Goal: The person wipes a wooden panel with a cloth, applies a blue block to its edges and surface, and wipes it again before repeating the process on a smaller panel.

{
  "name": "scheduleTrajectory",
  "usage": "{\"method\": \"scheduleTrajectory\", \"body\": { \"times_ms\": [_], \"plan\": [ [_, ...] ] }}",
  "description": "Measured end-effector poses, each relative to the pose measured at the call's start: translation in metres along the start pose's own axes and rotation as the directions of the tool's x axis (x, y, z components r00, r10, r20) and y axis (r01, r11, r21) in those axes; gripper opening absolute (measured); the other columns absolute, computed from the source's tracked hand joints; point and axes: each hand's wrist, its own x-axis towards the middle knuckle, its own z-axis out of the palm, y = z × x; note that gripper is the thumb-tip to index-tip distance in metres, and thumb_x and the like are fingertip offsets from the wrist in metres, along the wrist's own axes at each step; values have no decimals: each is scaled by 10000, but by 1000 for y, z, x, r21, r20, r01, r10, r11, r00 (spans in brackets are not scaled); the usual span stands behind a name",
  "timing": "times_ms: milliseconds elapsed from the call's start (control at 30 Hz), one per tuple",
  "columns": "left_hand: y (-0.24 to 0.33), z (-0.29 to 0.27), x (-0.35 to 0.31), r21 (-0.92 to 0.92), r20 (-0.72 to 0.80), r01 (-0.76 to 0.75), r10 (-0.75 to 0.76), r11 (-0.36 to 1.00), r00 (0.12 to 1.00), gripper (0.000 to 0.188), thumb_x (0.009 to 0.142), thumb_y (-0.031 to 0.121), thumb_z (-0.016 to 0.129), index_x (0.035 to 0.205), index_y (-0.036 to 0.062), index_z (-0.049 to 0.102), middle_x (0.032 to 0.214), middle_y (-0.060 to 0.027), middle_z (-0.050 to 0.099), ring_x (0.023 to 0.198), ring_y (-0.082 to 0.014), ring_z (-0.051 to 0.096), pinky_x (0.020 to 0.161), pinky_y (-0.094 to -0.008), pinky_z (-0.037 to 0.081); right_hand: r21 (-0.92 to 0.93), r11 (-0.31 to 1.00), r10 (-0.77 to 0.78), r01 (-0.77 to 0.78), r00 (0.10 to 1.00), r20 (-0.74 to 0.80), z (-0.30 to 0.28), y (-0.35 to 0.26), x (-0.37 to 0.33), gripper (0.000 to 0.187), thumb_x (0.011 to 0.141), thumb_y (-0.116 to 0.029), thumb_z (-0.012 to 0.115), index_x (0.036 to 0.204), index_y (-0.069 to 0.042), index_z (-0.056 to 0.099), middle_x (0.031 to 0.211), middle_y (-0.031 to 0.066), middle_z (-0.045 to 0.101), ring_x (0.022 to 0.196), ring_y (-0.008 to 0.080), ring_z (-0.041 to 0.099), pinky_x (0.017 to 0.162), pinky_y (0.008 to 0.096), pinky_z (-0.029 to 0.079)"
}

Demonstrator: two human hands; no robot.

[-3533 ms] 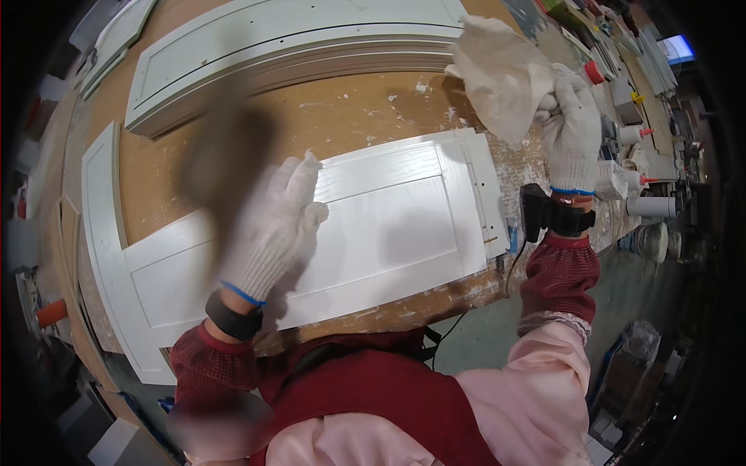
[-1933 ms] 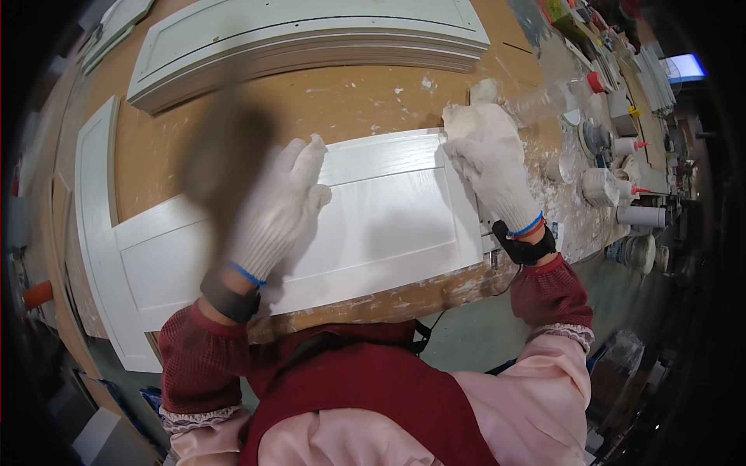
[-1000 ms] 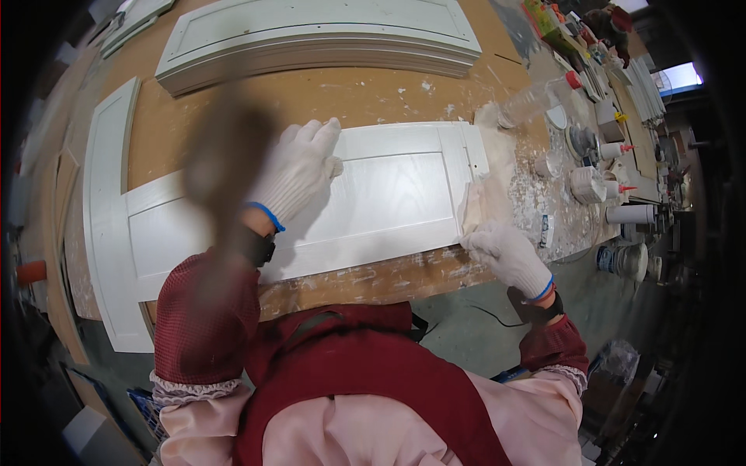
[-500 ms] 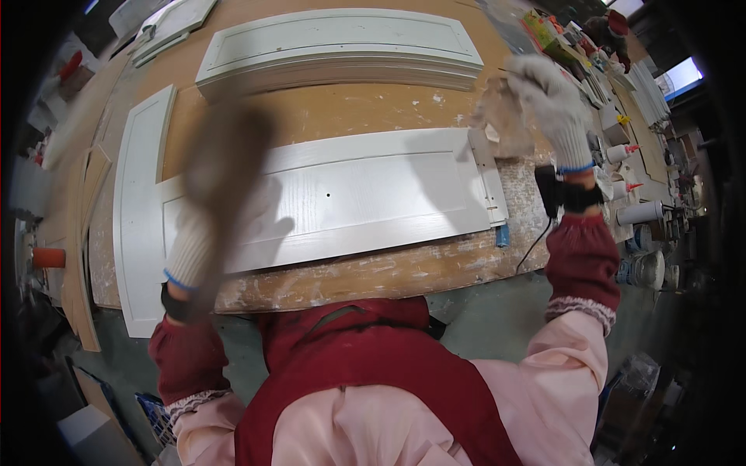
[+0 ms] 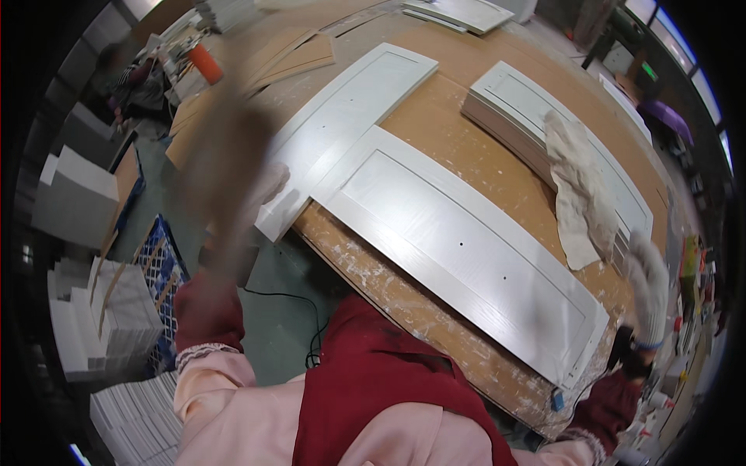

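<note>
My right hand (image 5: 647, 283), in a white knit glove, is at the table's right side. Its curled fingers are closed on a beige rag (image 5: 571, 198) that spreads over the front of the stacked panels (image 5: 505, 85). Nearest to my left hand (image 5: 270, 185) is the near end of a white cabinet door panel (image 5: 342, 116). A brown blur covers most of that hand, so its grip is hidden. A second white door panel (image 5: 466, 233), with a recessed centre and small dark holes, lies along the table's front edge, its left end against the first.
The paint-spattered worktable (image 5: 435, 116) carries thin boards (image 5: 295, 58) at the far left and another white panel (image 5: 466, 12) at the back. Stacks of white panels (image 5: 128, 311) stand at left. A dark cable (image 5: 287, 295) hangs below the table edge. A person (image 5: 136, 85) is at far left.
The view has swung leftward. The rag, bunched by my right hand before, now spreads out in front of the stack. My left hand now shows at the left panel's near end.
</note>
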Motion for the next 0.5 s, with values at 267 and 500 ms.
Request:
{"method": "scheduleTrajectory", "body": {
  "times_ms": [267, 500],
  "plan": [
    [33, 67, 23, -97, -26, 267, -271, 959, 962, 365, 973, 366, 463, 865, 53, 617, 767, -10, 567, 687, -115, 520, 658, -238, 420, 237, 856, 442, -459, 889, 121, 1, 33, -158, 248, 912, -118, 560, 1072, 60, 622, 884, 67, 626, 775, 127, 580, 690, 257, 470],
    [-84, 10, 89, 654, 519, -695, 492, 299, 699, 455, 884, 47, 550, 1336, 8, 516, 1349, -181, 543, 1272, -319, 497, 1090, -380, 378, 510, 535, 601, -674, 728, 331, 111, 24, -217, 350, 948, -275, 564, 1017, 61, 637, 777, 89, 654, 662, 157, 619, 593, 272, 485]
  ]
}}
